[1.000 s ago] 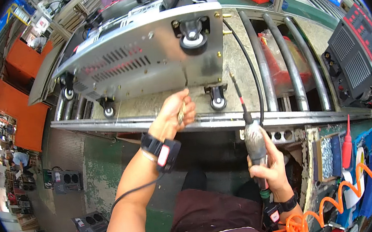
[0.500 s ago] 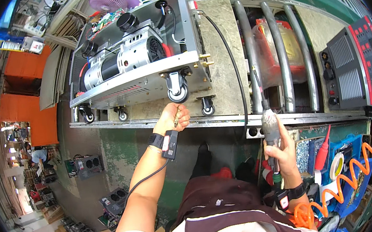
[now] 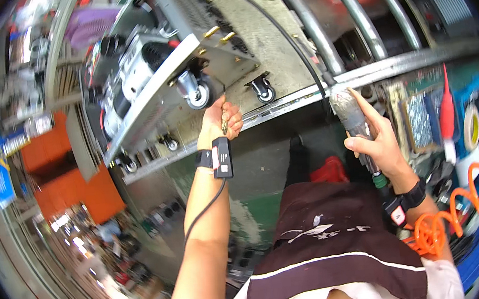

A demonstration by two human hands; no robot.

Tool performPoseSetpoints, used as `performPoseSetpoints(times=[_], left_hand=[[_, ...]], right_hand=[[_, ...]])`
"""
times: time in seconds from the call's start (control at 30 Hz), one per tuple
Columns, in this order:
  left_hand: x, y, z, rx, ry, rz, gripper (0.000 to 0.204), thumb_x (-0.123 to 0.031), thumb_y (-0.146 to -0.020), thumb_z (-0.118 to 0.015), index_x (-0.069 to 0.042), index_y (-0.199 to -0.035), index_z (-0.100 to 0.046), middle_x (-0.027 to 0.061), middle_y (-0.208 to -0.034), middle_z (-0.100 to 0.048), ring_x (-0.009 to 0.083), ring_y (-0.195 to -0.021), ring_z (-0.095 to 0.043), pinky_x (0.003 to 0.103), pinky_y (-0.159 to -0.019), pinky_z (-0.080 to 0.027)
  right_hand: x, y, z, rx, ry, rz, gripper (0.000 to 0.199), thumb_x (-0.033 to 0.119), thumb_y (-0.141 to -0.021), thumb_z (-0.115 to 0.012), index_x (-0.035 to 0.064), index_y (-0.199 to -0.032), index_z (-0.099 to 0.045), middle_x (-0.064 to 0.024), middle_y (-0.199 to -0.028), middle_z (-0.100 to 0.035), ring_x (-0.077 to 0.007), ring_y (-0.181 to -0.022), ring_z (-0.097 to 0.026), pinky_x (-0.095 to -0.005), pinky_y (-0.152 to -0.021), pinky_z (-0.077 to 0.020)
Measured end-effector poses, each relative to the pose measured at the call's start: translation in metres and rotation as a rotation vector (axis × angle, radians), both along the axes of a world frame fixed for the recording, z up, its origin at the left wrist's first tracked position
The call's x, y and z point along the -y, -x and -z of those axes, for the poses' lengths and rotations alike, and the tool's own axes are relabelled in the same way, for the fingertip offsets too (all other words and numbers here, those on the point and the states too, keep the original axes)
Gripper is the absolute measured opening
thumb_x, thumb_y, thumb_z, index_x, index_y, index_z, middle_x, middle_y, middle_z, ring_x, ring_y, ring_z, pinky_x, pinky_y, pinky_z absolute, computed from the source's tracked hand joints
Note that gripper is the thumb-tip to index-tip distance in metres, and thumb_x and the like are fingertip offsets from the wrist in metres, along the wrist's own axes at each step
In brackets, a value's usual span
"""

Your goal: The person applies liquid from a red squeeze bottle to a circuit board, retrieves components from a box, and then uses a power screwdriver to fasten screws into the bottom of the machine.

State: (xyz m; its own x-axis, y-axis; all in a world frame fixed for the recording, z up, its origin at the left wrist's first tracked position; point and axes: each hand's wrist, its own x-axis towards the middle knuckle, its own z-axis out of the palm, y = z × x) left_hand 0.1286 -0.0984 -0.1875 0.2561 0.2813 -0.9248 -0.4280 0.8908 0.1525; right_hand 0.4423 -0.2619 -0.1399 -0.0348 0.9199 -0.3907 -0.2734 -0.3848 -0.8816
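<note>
We raise our left hand (image 3: 220, 122) toward twelve o'clock, arm nearly straight, fingers curled into a loose fist with a band on the wrist. Our right hand (image 3: 376, 144) sits at three o'clock, elbow bent, fingers wrapped closed, forefinger stretched upward.

Pneumatic screwdriver (image 3: 353, 120): grey cylindrical body, black hose at the tip end, held tilted in the right hand (image 3: 380, 147). Small screw (image 3: 225, 123): pinched in the left hand (image 3: 220, 122), just below a swivel caster (image 3: 197, 92)
</note>
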Motion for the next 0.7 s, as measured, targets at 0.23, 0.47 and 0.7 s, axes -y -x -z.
performPoseSetpoints(times=[0.23,0.47,0.7], left_hand=[[-0.006,-0.012,-0.01,-0.074,-0.041,0.115,0.046,-0.036,-0.099,-0.029,-0.014,-0.058,-0.031,-0.0005,-0.043,-0.023,0.0145,-0.038,-0.019,0.03,-0.04,-0.016],[-0.008,-0.007,-0.012,-0.084,0.029,0.186,0.046,-0.036,-0.099,-0.028,-0.014,-0.059,-0.033,-0.0005,-0.044,-0.024,0.0141,-0.039,-0.018,0.03,-0.041,-0.016],[-0.012,-0.009,-0.013,-0.111,0.053,0.137,0.046,-0.036,-0.099,-0.026,-0.013,-0.059,-0.034,-0.0006,-0.044,-0.024,0.0142,-0.04,-0.018,0.03,-0.041,-0.016]], right_hand=[[0.047,0.049,0.01,0.052,-0.03,0.126,0.084,0.008,-0.069,-0.07,0.0017,-0.143,-0.029,-0.0089,-0.131,-0.048,-0.0127,-0.114,-0.046,-0.0246,-0.096,-0.0348],[0.084,0.13,0.02,-0.05,0.062,0.391,0.084,0.006,-0.067,-0.07,0.0039,-0.142,-0.032,-0.0059,-0.121,-0.054,-0.0093,-0.094,-0.051,-0.0229,-0.085,-0.0415],[0.089,0.138,0.009,0.044,0.025,0.354,0.083,0.006,-0.068,-0.068,0.0047,-0.142,-0.031,-0.0101,-0.11,-0.061,-0.0085,-0.077,-0.054,-0.0246,-0.079,-0.0452]])
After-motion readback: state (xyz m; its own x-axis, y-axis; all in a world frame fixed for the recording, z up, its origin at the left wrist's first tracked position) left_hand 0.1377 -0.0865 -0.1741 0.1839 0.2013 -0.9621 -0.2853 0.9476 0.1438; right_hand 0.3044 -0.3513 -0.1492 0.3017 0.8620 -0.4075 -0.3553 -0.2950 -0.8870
